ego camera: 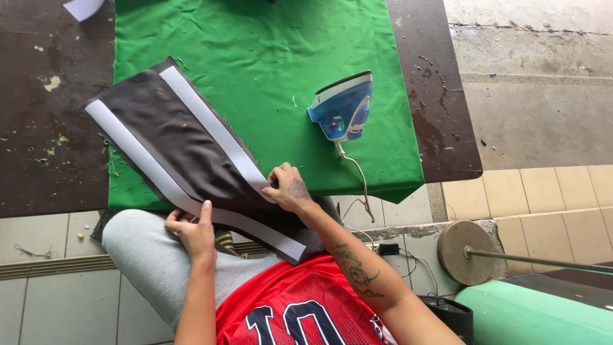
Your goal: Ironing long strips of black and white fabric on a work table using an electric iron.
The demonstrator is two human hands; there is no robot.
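Head view: dark fabric panel [185, 144] with two white interfacing strips [217, 128], lying half on the green cloth [268, 51] over the counter [38, 128], half off its near edge onto the lap. Long axis slanting from far left down to near right. Left hand [191, 233] clamped on the panel's near edge, thumb on top; right hand [287, 188] closed on the upper strip, fingertips pinching. Both on the panel, neither nearer. Blue steam iron [343, 107] upright, beyond and right of the right hand, well apart, cord [357, 176] trailing off the counter edge just beside that wrist.
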